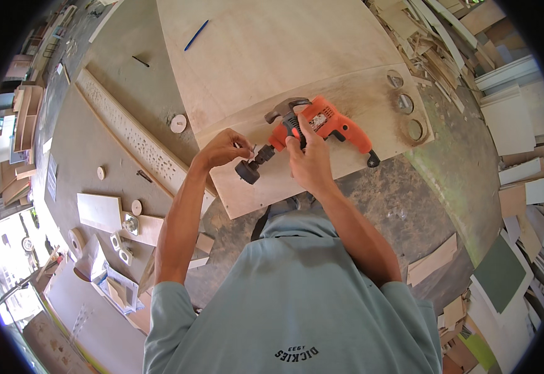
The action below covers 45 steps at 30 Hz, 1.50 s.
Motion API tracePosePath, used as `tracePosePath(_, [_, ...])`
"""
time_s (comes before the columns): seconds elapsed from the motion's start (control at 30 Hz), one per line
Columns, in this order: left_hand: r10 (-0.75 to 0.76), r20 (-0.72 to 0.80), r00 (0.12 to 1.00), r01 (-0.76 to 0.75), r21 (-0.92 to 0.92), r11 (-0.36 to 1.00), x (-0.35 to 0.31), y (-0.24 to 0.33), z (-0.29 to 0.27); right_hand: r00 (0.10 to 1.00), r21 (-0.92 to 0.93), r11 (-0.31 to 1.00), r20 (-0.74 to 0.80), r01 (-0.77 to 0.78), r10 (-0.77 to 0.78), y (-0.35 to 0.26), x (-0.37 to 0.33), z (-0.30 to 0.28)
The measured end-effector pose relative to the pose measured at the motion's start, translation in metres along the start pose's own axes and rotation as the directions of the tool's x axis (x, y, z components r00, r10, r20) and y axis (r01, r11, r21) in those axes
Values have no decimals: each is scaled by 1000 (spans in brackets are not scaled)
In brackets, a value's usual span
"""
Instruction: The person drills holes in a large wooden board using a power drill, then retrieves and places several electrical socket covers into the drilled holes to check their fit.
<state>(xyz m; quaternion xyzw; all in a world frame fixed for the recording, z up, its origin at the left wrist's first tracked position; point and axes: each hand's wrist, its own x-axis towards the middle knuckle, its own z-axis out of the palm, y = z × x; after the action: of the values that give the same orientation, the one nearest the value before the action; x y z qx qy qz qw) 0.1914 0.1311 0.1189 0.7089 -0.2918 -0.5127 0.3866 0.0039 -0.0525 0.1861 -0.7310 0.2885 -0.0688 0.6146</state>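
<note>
- Workpiece: I have the orange drill (pixel 345 129) lying over the pale board (pixel 241 198), directly ahead of the wearer, its black hole saw (pixel 247 173) pointing left, near the board's front edge
- Right hand (pixel 312 163): closed partway around the front housing of the drill, thumb and forefinger on the body; grip and trigger are left free
- Left hand (pixel 222 149): fingers curled nearly together beside the chuck (pixel 264 154); I cannot tell whether they pinch a small part
- Completed, as I judge it: three round holes (pixel 415 129) stand in a row at the board's right end, brown dust around them
- Remaining: the front-left of the board shows no such hole; I judge the drill to be under adjustment, not cutting, and cannot determine whether further holes are due
</note>
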Motion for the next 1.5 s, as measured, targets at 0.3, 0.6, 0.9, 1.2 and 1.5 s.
tracePosePath(0.3, [50,70,996,-48,-21,999,5,-6,0,989,-25,997,-130,66,-69,11,10,1])
tracePosePath(0.6, [92,124,988,-82,-85,993,1,-13,3,956,-126,977,-219,172,-197,4,8,4])
tracePosePath(0.9, [120,160,980,-105,-103,989,-7,-9,5,985,-145,981,-98,129,-145,7,-3,2])
tracePosePath(1.2, [173,136,976,-169,-35,985,-19,-22,8,966,-212,944,0,251,-257,21,-21,17])
tracePosePath(1.5, [221,93,971,-228,75,971,-33,-31,14,986,-101,991,149,84,-68,31,-40,27])
